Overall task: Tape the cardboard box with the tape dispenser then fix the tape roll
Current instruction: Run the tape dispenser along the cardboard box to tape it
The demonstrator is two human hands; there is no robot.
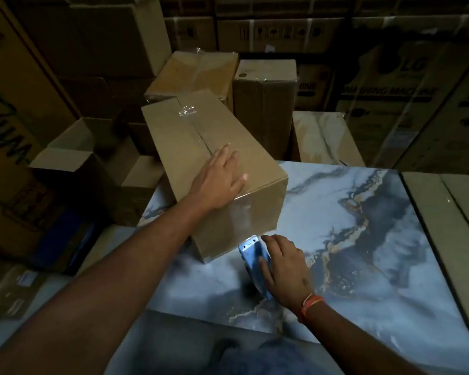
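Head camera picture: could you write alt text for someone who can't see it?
A person's left hand lies flat on a closed cardboard box while the right hand holds a blue tape dispenser at the foot of its near end, on a marbled blue table. Stacked cartons fill the dim room behind.

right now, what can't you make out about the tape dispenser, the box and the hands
- Tape dispenser, head view: the right hand covers most of it; the tape roll is hidden.
- Cardboard box: the left hand covers part of the top seam; the far end and underside face away.
- Clear tape on the near end: only a faint sheen in dim light, its edges unclear.
- Marble table: near edge cut off by the frame.
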